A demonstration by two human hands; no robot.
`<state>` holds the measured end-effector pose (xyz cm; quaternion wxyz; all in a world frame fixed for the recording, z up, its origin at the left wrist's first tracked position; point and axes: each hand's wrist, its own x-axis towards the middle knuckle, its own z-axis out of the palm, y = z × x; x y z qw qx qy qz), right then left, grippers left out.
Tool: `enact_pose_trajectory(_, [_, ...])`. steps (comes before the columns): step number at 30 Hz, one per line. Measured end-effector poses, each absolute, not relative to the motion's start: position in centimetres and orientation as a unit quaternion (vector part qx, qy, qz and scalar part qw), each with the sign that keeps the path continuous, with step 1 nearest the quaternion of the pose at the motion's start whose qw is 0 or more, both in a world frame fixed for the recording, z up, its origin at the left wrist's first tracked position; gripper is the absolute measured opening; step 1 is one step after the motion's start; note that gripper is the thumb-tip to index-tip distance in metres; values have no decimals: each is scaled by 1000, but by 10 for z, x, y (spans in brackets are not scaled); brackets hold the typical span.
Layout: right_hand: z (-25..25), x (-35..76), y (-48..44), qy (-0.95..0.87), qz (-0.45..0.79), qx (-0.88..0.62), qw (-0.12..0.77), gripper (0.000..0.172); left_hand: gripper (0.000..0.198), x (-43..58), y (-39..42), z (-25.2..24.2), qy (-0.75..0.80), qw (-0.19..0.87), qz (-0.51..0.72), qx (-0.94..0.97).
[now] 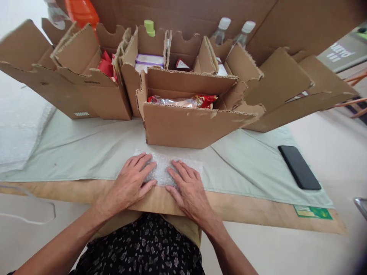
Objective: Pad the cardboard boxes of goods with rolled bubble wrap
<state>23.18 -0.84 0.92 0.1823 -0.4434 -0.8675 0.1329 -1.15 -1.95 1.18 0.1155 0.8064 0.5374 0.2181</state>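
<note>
A sheet of bubble wrap lies near the table's front edge, on a pale green cloth. My left hand rests on its left part, fingers stretched out and slightly apart. On the right part lies my right hand, its fingers also extended. Both palms face down, and the wrap's middle shows between them. Whether anything is wrapped inside, I cannot tell. Just beyond stands an open cardboard box with red and clear plastic packets in it.
Several cardboard bins line the back, holding packets and boxes. Behind them are clear bottles with white caps and an orange container. A black phone lies at the right. More bubble wrap is at the left.
</note>
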Motion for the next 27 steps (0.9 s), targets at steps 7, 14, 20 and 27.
enact_pose_trajectory(7, [11,322,-16,-773,50,-579,256,27,37,-23,-24,6,521,124,264,802])
enact_pose_trajectory(14, [5,281,30,-809,62,-544,214,31,37,-45,6,4,630,35,267,728])
enact_pose_trajectory(20, [16,280,-5,-779,135,-541,287,19,10,-40,3,-1,624,92,302,715])
enact_pose_trajectory(27, [9,239,-86,-671,308,-565,369,50,33,-60,-8,41,655,170,327,659])
